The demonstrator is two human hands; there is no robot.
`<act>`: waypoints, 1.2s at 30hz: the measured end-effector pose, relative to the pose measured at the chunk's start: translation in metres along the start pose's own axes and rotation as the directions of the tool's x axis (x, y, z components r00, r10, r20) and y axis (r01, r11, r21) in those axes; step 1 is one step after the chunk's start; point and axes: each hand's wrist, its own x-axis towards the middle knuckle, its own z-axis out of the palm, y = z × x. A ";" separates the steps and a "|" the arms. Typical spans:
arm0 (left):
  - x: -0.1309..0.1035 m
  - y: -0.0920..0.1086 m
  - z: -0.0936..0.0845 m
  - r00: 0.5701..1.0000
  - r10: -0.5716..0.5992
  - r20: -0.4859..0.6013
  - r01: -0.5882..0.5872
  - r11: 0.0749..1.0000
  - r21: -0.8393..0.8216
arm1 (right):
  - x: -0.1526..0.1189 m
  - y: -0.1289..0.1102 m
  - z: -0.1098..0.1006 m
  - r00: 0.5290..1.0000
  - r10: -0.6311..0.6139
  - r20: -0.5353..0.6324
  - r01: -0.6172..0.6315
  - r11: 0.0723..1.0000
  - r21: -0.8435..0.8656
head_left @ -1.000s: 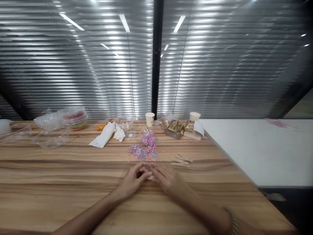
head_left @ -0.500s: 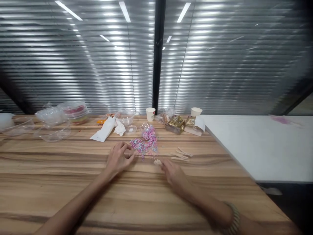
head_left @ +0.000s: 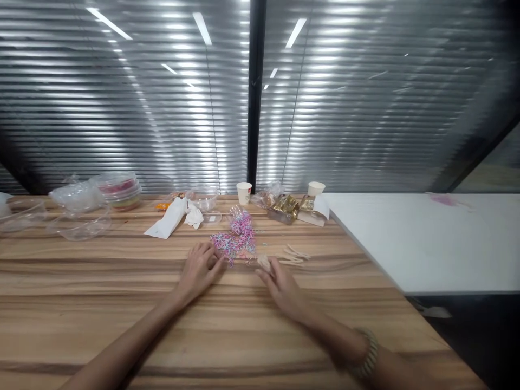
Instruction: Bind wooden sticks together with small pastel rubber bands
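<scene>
A pile of small pink, purple and pale blue curly strands (head_left: 232, 245) lies on the wooden table, heaped at the mouth of a tipped clear plastic cup (head_left: 234, 212). At its near left edge rests my left hand (head_left: 199, 270), fingers curled and thumb brought close to the index finger; whatever is between them is too small to make out. My right hand (head_left: 284, 287) pinches a cream-coloured lump (head_left: 264, 263) between thumb and fingers, just right of the pile's near edge. Several thin cream strips (head_left: 296, 255) lie beyond and to the right of that hand.
Along the back stand paper cups (head_left: 244, 193), gold wrappers (head_left: 284, 208), white paper (head_left: 167, 218) and a crumpled tissue (head_left: 194, 215). Clear plastic containers (head_left: 81, 223) and stacked lidded tubs (head_left: 119, 189) sit at the left. A white table (head_left: 426, 244) adjoins on the right.
My right hand has shifted slightly and turned, lifting the cream-coloured lump more upright. My left hand stays by the pile, its fingers a little closer together. The view has swung slightly right.
</scene>
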 end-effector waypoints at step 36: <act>-0.014 0.049 -0.003 0.843 0.260 0.470 0.290 0.517 -0.805 | 0.004 -0.007 0.004 0.964 0.190 0.187 -0.227 0.954 0.198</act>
